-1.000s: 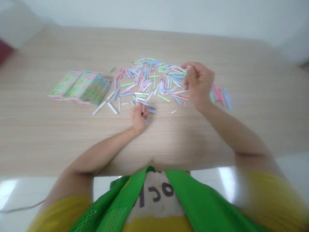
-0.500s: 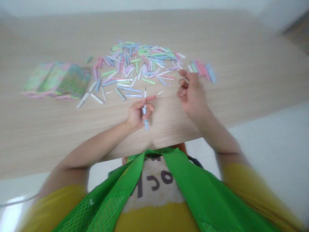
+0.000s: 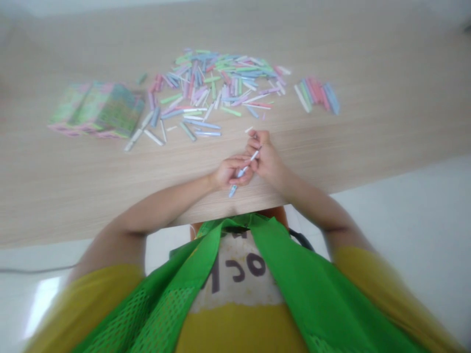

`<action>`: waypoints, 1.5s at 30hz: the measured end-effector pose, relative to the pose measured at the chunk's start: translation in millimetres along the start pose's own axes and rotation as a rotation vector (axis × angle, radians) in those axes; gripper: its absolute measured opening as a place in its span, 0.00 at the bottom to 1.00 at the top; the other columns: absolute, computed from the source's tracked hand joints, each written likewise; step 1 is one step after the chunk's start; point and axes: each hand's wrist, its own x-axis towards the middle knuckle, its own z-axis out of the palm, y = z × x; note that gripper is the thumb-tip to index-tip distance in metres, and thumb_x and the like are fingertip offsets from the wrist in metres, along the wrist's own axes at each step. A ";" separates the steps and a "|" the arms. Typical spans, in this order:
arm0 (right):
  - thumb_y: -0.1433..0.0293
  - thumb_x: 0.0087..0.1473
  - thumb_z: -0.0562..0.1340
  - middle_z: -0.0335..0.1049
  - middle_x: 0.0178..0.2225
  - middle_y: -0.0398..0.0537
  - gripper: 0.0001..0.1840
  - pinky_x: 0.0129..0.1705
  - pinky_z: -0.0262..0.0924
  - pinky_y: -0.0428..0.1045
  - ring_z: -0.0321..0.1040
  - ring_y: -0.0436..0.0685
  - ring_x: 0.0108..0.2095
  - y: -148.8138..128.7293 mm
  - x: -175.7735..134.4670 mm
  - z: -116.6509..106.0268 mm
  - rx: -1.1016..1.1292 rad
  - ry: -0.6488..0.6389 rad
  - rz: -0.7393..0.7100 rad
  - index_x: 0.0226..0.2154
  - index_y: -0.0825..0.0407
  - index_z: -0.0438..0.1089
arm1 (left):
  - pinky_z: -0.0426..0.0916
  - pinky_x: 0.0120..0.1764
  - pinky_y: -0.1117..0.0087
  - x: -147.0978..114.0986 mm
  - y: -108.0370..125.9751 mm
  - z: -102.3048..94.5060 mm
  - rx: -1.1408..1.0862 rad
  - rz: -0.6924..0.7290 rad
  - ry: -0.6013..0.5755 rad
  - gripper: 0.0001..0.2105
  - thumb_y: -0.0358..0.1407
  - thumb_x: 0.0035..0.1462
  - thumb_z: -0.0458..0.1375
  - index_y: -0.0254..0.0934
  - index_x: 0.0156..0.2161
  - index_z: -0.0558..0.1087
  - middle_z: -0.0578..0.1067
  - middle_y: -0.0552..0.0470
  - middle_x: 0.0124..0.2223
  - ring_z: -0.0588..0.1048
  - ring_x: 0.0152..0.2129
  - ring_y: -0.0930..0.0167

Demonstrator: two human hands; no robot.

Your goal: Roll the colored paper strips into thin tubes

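Observation:
My left hand (image 3: 225, 174) is closed round a slim pen (image 3: 241, 172) with a light blue and white body and a dark tip. The pen slants up to the right, its tip end lying against the fingers of my right hand (image 3: 268, 156). That hand is curled, with thumb and fingers drawn together at the pen's tip. Whether something small sits between them is hidden by blur. Just beyond the right fingertips lies a small white piece (image 3: 249, 129) on the table.
A wide heap of pastel pen parts (image 3: 231, 112) spreads across the wooden table (image 3: 386, 98). At right, white, green, pink and blue pieces (image 3: 315, 92) lie side by side. Green and pink patterned packs (image 3: 91, 110) are at left, with grey-white pieces (image 3: 133, 139) beside them.
My right hand has come from the side-by-side pieces down and left to the pen. The left hand has shifted right, and the pen has tipped from upright to slanting.

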 end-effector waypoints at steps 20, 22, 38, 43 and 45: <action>0.66 0.59 0.57 0.45 0.15 0.30 0.08 0.16 0.40 0.41 0.41 0.43 0.13 3.8 10.6 -15.0 -0.128 0.185 -0.165 0.29 0.50 0.66 | 0.47 0.11 0.83 9.2 -1.2 -7.4 -0.153 -0.053 0.070 0.11 0.33 0.60 0.55 0.35 0.26 0.63 0.50 0.64 0.17 0.46 0.09 0.82; 0.65 0.58 0.58 0.45 0.16 0.30 0.08 0.16 0.40 0.41 0.41 0.43 0.13 5.1 10.7 -15.3 -0.131 0.202 -0.173 0.29 0.50 0.65 | 0.48 0.11 0.83 9.3 -0.9 -6.6 -0.158 -0.059 0.067 0.11 0.34 0.60 0.55 0.35 0.26 0.62 0.50 0.64 0.17 0.45 0.09 0.82; 0.64 0.54 0.60 0.48 0.16 0.33 0.08 0.16 0.40 0.44 0.44 0.44 0.15 10.6 4.3 -15.8 -0.170 0.246 -0.288 0.26 0.48 0.66 | 0.46 0.10 0.83 13.9 -0.6 -1.3 -0.154 -0.148 0.156 0.11 0.33 0.54 0.56 0.36 0.23 0.61 0.49 0.63 0.16 0.45 0.09 0.82; 0.63 0.54 0.62 0.49 0.16 0.33 0.09 0.16 0.40 0.44 0.45 0.43 0.14 10.9 0.8 -14.0 -0.168 0.246 -0.302 0.25 0.48 0.66 | 0.45 0.10 0.83 14.7 -1.7 -0.7 -0.145 -0.159 0.160 0.12 0.33 0.53 0.57 0.36 0.23 0.60 0.50 0.63 0.16 0.46 0.09 0.82; 0.62 0.54 0.62 0.49 0.16 0.33 0.11 0.16 0.40 0.43 0.45 0.43 0.14 11.3 0.4 -14.8 -0.189 0.243 -0.316 0.25 0.48 0.66 | 0.46 0.10 0.83 14.6 -2.5 -1.3 -0.145 -0.159 0.156 0.12 0.34 0.54 0.57 0.36 0.23 0.60 0.49 0.63 0.16 0.46 0.09 0.82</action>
